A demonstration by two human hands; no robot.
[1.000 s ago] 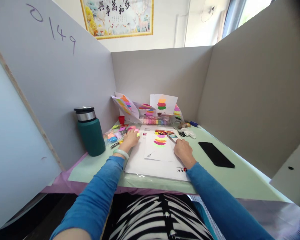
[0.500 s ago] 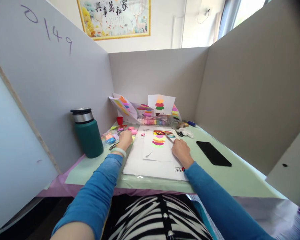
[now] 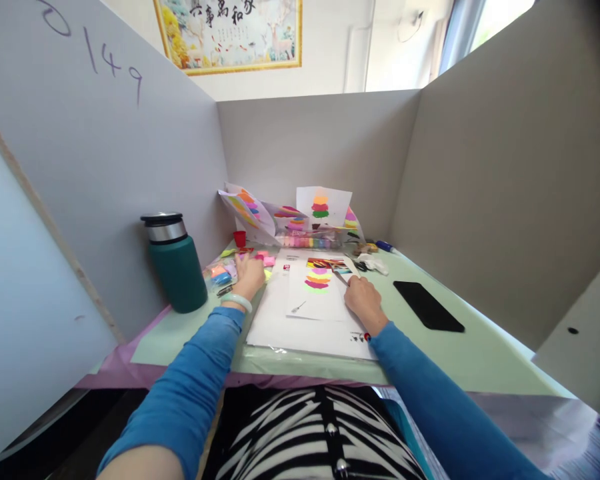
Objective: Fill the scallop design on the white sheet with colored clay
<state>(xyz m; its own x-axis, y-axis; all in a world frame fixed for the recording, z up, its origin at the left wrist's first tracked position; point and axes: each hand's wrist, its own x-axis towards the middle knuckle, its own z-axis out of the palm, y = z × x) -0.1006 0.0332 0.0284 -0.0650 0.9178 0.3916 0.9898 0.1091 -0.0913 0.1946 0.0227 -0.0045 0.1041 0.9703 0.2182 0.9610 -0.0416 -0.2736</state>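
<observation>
My right hand [image 3: 364,301] is closed around a slim tool with a flat greyish blade [image 3: 341,276], whose kind I cannot make out. The blade's tip rests over the upper right of a white sheet [image 3: 315,308] bearing stacked bands of pink, yellow, orange and magenta [image 3: 317,280]. At the left, my left hand [image 3: 249,277] hovers over small coloured lumps with its fingers apart. Pink pieces [image 3: 267,260] lie just past its fingers. Beside it are blue lumps [image 3: 221,276] in clear plastic and a pen-like item [image 3: 225,290].
A green bottle [image 3: 176,267] stands by the left partition; a black phone-like slab [image 3: 427,306] lies right. Behind the sheet are a colour strip [image 3: 310,243], painted papers [image 3: 323,205] and a red cup [image 3: 239,239]. A white crumpled tissue [image 3: 373,263] sits at the back right.
My left hand's fingers have spread from a closed posture and shifted slightly left. My right hand stays in place with the tool. The view has tilted slightly.
</observation>
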